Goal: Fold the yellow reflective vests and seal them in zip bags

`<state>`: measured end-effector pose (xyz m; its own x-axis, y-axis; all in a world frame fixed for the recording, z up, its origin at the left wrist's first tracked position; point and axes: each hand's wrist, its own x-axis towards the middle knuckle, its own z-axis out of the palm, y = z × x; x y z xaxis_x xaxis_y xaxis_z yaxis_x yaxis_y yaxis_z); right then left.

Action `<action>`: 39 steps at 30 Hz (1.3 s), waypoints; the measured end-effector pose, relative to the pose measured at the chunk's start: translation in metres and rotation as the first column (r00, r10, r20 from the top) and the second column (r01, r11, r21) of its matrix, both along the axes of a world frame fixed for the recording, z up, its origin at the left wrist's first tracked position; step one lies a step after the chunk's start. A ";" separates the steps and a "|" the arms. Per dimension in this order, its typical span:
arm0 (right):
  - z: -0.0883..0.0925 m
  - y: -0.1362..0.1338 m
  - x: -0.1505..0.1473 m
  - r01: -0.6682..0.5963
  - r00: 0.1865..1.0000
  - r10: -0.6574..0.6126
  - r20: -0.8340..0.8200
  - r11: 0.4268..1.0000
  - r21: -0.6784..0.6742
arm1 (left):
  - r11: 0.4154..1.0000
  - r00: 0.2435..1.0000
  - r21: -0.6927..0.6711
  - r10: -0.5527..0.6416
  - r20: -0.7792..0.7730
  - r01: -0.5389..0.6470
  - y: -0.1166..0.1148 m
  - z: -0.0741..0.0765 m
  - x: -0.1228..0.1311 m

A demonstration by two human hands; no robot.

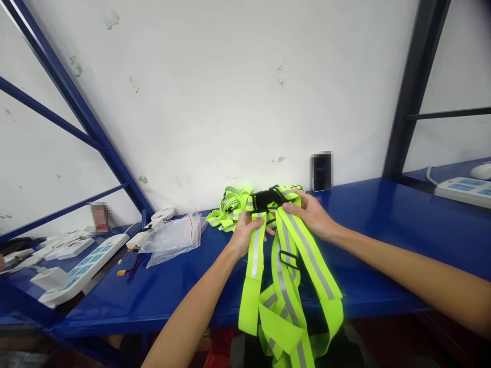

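1. Fluorescent yellow-green strap vest with grey reflective stripes (286,291): nearest item. Its lower loops hang over the front edge of the glossy blue metal shelf (383,230); the upper part lies on the shelf between both hands. A black plastic slider ring (288,258) sits on one middle strap.
2. Left hand (245,232): thumb on top and fingers curled beneath, pinching the left strap just below the buckle.
3. Right hand (312,214): fingers bent and close together, closed over the right strap beside the buckle.
4. Black plastic clip buckle (264,199): at the vest's top, between the two hands, touching the straps.
5. Heap of further yellow-green reflective straps (230,204): just behind the left hand.
6. Clear plastic zip bag with red seal line (174,237): left of the heap, flat on the shelf.
7. Long white power strip with pale blue sockets (82,268): further left, on a lower surface.
8. Small white fan (163,214): behind the bag, near the wall.
9. Second white power strip (466,189): far right.
10. White wall (230,92): behind everything, scuffed.
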<state>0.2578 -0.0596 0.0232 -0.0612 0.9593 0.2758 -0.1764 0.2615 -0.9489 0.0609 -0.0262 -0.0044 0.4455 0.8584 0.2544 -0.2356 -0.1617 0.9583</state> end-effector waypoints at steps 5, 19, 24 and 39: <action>0.003 0.002 0.000 -0.258 0.944 0.227 -0.240 0.961 -0.105 | 0.929 0.966 0.283 0.257 -0.026 -0.239 0.009 0.000 -0.008; -0.007 -0.006 -0.004 -0.417 0.907 0.393 -0.147 0.885 -0.205 | 0.941 0.974 0.258 0.227 -0.004 -0.218 0.012 -0.008 -0.006; -0.020 0.002 -0.009 -0.296 0.955 0.280 -0.101 0.930 -0.217 | 0.966 0.983 0.190 0.181 -0.022 -0.174 0.007 -0.008 -0.007; -0.029 0.008 -0.010 -0.029 0.997 0.014 -0.069 0.975 -0.221 | 0.971 0.995 0.221 0.095 -0.030 -0.086 0.003 -0.012 -0.001</action>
